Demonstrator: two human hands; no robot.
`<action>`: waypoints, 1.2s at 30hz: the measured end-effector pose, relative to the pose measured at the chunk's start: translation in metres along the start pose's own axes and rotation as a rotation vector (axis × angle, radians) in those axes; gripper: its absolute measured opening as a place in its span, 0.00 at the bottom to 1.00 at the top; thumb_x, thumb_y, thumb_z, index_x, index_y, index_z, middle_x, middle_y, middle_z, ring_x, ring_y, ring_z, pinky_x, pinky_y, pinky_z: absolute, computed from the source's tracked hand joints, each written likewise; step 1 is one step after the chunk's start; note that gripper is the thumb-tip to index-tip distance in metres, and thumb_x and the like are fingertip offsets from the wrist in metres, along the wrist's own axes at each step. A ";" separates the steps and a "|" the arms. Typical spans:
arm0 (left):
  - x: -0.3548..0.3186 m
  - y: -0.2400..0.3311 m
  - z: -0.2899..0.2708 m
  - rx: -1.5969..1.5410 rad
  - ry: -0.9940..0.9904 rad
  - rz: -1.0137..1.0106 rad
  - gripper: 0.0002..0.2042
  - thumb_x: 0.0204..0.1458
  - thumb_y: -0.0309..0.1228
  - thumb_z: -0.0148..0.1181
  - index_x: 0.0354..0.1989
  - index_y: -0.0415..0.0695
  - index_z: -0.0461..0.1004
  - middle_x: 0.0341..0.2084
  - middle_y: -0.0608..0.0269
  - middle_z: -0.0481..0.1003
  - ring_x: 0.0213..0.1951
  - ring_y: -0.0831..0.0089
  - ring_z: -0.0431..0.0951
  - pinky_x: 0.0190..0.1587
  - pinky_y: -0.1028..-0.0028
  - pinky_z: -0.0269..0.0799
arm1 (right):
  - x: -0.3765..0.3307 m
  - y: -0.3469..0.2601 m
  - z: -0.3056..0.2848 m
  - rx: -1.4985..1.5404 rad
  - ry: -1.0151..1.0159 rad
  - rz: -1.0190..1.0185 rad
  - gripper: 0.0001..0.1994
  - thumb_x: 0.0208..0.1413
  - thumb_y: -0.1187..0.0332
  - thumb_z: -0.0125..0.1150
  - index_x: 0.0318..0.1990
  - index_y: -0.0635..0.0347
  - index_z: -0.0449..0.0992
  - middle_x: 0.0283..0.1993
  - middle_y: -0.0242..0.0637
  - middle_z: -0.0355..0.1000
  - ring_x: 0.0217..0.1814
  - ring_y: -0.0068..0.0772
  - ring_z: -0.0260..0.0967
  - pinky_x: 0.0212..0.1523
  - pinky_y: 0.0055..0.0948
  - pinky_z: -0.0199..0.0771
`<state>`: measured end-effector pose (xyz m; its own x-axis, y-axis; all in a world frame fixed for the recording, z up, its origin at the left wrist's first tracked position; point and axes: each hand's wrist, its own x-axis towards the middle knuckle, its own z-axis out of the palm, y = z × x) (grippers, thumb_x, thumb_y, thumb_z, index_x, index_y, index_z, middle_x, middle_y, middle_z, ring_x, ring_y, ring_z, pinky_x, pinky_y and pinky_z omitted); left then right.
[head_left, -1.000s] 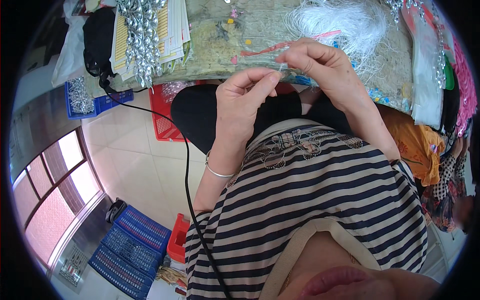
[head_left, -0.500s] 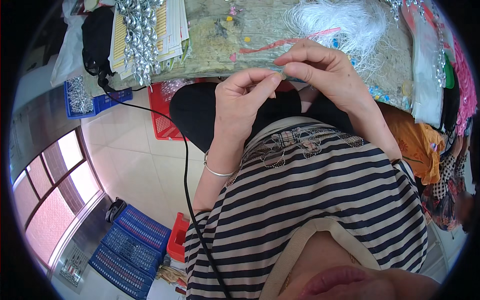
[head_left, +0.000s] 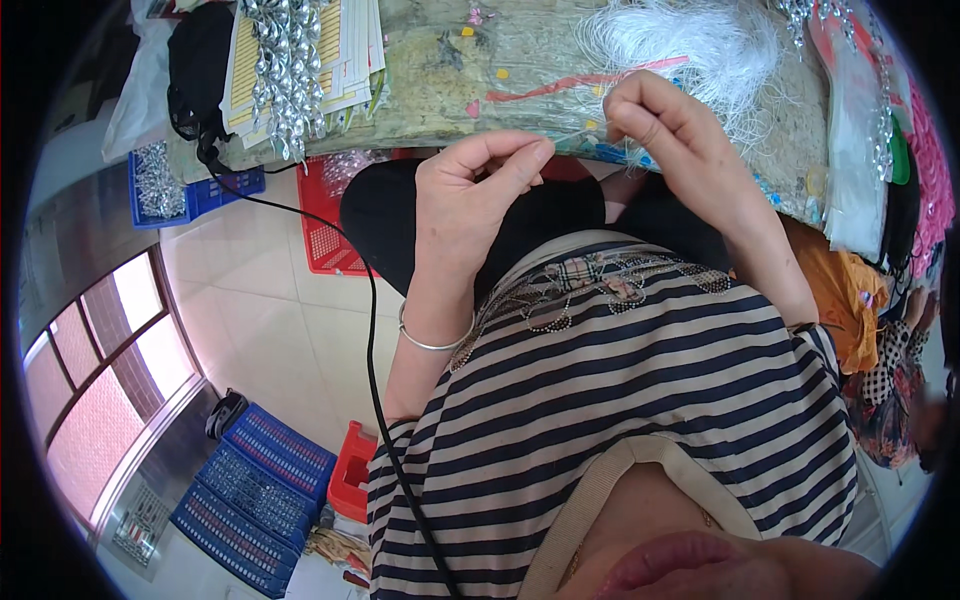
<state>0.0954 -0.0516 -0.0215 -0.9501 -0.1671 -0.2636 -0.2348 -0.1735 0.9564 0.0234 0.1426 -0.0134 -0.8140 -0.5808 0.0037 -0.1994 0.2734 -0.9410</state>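
A thin pale thread (head_left: 573, 136) runs between my two hands just off the table's front edge. My left hand (head_left: 470, 190) pinches one end between thumb and forefinger, with a bracelet on that wrist. My right hand (head_left: 685, 140) is closed around the other end, higher and over the table edge. Past my right hand lies a loose heap of white thread (head_left: 690, 45). A flat pink-red strip (head_left: 560, 86) stretches across the tabletop beside the heap. Whether anything small hangs on the held thread is too fine to make out.
Strings of silver twisted beads (head_left: 288, 80) lie over a stack of cards (head_left: 350, 75) on the table (head_left: 430, 60) at left. A black cable (head_left: 372, 330) hangs beside my left arm. Red (head_left: 318, 225) and blue (head_left: 240, 187) baskets stand below the table edge. Clear plastic bags (head_left: 855, 160) lie at right.
My hands have moved apart, the right one going right and slightly up, the left slightly left. The thread between them is now drawn out and visible.
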 end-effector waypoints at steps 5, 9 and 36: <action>0.001 -0.003 0.001 -0.096 0.002 -0.035 0.06 0.47 0.23 0.64 0.34 0.36 0.78 0.23 0.66 0.76 0.25 0.86 0.72 0.29 0.86 0.67 | 0.001 -0.003 -0.001 0.652 -0.035 0.249 0.11 0.64 0.62 0.46 0.35 0.58 0.69 0.36 0.29 0.69 0.35 0.16 0.61 0.41 0.19 0.62; -0.001 -0.005 0.009 -0.093 0.009 0.007 0.06 0.48 0.22 0.63 0.35 0.36 0.78 0.23 0.67 0.76 0.25 0.85 0.72 0.29 0.86 0.67 | 0.003 -0.015 0.003 0.562 -0.072 0.185 0.11 0.63 0.62 0.47 0.36 0.60 0.70 0.41 0.32 0.71 0.36 0.17 0.64 0.41 0.20 0.65; -0.003 -0.011 0.005 0.062 -0.034 0.215 0.05 0.52 0.27 0.60 0.30 0.37 0.75 0.22 0.70 0.73 0.25 0.86 0.68 0.28 0.86 0.63 | 0.008 -0.001 0.027 0.368 -0.089 0.295 0.08 0.61 0.67 0.50 0.35 0.63 0.68 0.38 0.29 0.61 0.32 0.14 0.60 0.23 0.13 0.63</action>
<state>0.0995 -0.0440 -0.0308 -0.9857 -0.1609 -0.0493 -0.0371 -0.0774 0.9963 0.0320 0.1172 -0.0211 -0.7538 -0.5870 -0.2953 0.2527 0.1559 -0.9549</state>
